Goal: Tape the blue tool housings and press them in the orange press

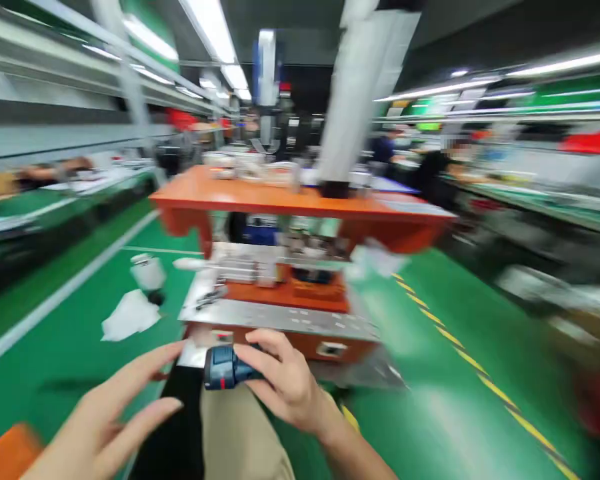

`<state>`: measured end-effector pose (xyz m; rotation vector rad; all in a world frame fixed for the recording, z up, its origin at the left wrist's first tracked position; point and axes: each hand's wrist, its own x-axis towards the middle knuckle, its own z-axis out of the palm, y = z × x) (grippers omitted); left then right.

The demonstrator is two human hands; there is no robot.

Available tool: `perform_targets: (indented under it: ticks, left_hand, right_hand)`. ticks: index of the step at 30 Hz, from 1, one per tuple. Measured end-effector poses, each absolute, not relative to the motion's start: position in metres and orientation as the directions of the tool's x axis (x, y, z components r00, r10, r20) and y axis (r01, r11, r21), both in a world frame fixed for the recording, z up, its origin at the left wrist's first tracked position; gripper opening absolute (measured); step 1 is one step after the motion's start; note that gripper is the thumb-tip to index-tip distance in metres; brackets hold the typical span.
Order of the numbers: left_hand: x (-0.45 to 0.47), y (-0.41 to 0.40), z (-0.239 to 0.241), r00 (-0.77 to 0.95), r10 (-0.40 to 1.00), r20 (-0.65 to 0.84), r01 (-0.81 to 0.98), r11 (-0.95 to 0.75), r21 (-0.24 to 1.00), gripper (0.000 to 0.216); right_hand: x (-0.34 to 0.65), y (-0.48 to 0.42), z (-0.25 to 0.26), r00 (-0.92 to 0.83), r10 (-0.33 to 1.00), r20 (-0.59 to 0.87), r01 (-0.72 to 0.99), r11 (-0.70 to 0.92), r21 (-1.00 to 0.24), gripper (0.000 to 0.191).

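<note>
My right hand (pixel 285 383) is closed around a small dark blue power tool (pixel 223 367) with a red mark, held low in front of me. To its left, my left hand (pixel 107 420) has its fingers stretched out and holds nothing, its fingertips close to the tool. Just beyond both hands stands an orange machine frame (pixel 290 207) with a silver metal plate (pixel 280 317) along its front. The whole picture is smeared by motion.
White crumpled cloth (pixel 130 313) and a white container (pixel 147 270) lie on the green floor (pixel 430 373) at left. Yellow dashed floor marking (pixel 480 370) runs at right. Workbenches line both sides, with people at work far back. My tan trouser leg (pixel 240 440) shows below.
</note>
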<state>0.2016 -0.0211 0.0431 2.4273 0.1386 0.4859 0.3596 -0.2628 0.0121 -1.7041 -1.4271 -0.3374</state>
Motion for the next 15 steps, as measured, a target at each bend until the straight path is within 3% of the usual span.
perform_targets:
  ticks: [3,7,10,12,15]
  left_hand:
    - [0.129,-0.023,0.063,0.977,0.165,0.132,0.048,-0.782,0.622,0.056]
    - [0.067,0.000,0.066,0.928,0.373,0.010,0.266,-0.679,0.685,0.041]
    - [0.002,0.029,0.046,0.733,0.679,0.038,0.409,-0.486,0.772,0.041]
    - [-0.048,0.054,0.026,0.440,0.893,0.094,0.477,-0.321,0.818,0.049]
    - [-0.129,0.099,-0.002,0.019,0.987,0.158,0.528,-0.145,0.837,0.050]
  right_hand:
    - [0.329,-0.190,0.011,-0.068,0.775,0.628,0.889,0.334,-0.315,0.057]
    - [0.282,-0.095,-0.005,-0.314,0.674,0.668,0.738,0.616,-0.275,0.062]
    - [0.259,-0.032,-0.036,-0.252,0.716,0.651,0.709,0.595,-0.379,0.050]
    - [0.255,0.003,-0.066,-0.146,0.761,0.632,0.767,0.491,-0.414,0.039]
    - [0.261,0.036,-0.117,-0.066,0.824,0.563,0.845,0.346,-0.407,0.050]
